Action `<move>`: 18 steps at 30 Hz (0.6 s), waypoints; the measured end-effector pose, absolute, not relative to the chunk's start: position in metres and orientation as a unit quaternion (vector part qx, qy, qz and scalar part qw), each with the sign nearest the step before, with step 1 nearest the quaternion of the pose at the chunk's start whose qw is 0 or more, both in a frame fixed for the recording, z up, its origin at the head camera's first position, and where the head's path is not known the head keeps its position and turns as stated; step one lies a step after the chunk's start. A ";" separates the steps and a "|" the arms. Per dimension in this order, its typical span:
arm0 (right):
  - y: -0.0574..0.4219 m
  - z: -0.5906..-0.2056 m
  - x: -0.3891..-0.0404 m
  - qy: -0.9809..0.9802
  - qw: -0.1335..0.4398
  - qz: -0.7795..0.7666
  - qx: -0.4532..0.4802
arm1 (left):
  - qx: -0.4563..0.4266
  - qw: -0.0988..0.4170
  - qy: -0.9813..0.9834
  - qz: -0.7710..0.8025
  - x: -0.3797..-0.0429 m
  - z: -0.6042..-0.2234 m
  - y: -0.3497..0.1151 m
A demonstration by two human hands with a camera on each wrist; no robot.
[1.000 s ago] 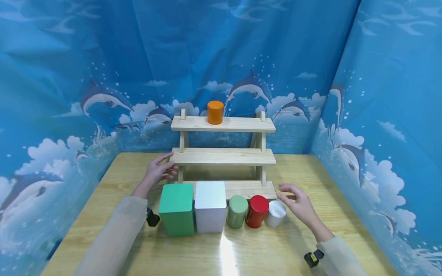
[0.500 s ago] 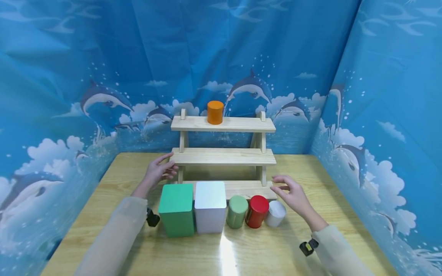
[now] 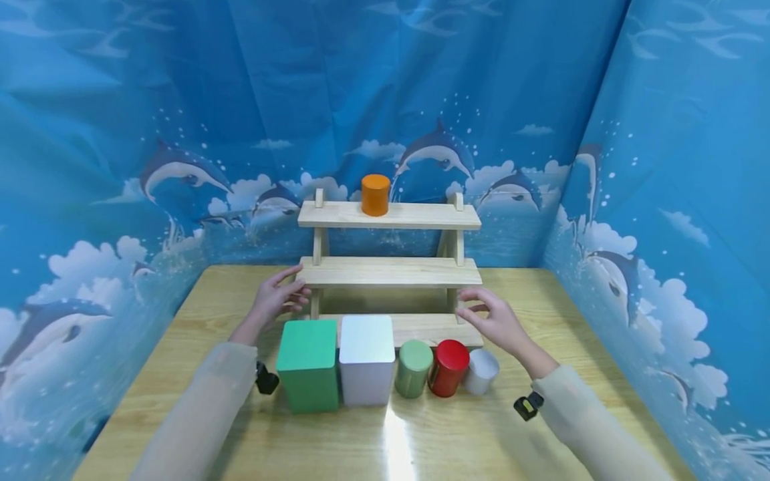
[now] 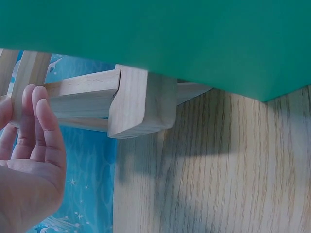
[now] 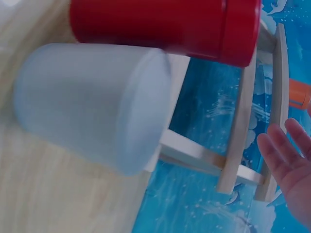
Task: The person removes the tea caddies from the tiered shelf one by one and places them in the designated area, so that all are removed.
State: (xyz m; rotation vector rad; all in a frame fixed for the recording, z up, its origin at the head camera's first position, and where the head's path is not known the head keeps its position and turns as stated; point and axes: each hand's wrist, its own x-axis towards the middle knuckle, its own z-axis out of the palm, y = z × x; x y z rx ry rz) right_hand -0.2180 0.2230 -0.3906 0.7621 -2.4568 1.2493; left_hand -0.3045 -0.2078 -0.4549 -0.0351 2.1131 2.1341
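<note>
A three-tier wooden display stand stands at the back of the table. My left hand is at the left end of its middle shelf. In the left wrist view the thumb and fingers lie on either side of that shelf's end, gripping it. My right hand hovers in front of the stand's right side, fingers loosely bent, holding nothing. Below it stand a white canister and a red canister. An orange canister sits on the top shelf, left of its middle.
Left of the red canister stand a light green canister, a white box and a green box, in a row in front of the bottom shelf. Blue dolphin-print curtains enclose the wooden table at the back and sides.
My right hand has moved up and to the left, from beside the bottom shelf to in front of the stand's right support. My left hand and the containers have stayed put.
</note>
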 end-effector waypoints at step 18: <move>0.198 -0.367 -0.262 -0.845 0.119 0.419 0.310 | -0.009 0.069 0.695 0.715 -0.305 -0.455 -0.209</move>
